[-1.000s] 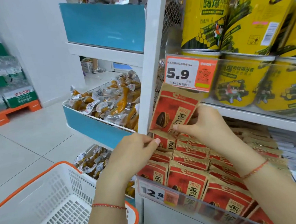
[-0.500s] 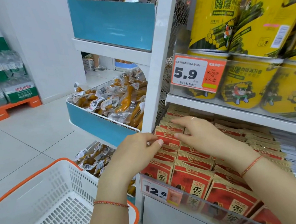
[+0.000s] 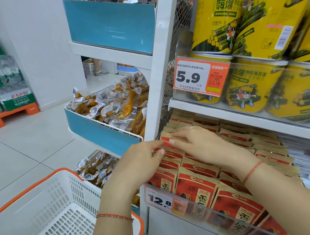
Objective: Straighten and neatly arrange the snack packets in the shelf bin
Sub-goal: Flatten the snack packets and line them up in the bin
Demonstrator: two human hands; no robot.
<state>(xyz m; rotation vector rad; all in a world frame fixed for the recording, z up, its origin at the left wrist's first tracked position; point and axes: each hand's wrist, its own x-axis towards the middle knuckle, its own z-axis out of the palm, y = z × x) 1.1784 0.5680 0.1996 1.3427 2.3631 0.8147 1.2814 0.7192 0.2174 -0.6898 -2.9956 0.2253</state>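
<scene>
At the bottom left of the frame sits a white plastic basket [image 3: 47, 216] with an orange rim, nearest the camera. Both forearms rise from the bottom edge, each wrist wearing a thin red string bracelet [image 3: 114, 216].

Just right of the basket, at lower centre, a clear shelf-front strip [image 3: 203, 211] carries a price tag reading 12.8 [image 3: 161, 200]. Behind it stand rows of red and tan snack packets [image 3: 195, 188], filling the shelf bin from lower right up to the centre of the frame.

The left hand [image 3: 141, 166] rests at the left edge of the packets, beside the white upright post [image 3: 163, 80]; its fingers are loosely bent, tips touching packet tops, and whether they pinch a packet cannot be told. The right hand [image 3: 200, 143] lies flat over the packet tops near the centre, fingers extended leftward and pressing on them, gripping nothing.

Left of the post, in mid-frame, a blue-fronted wire bin [image 3: 100, 132] holds clear-wrapped yellow-brown snacks [image 3: 116, 107]; a similar bin lies below it and a blue panel [image 3: 111, 23] above.

In the upper right, the shelf above the packets holds stacked yellow tubs [image 3: 222, 20] behind a clear guard, with an orange price tag reading 5.9 [image 3: 199, 77].

At far left, packs of bottled water [image 3: 5, 87] sit on an orange pallet [image 3: 11, 116] on the pale tiled floor.
</scene>
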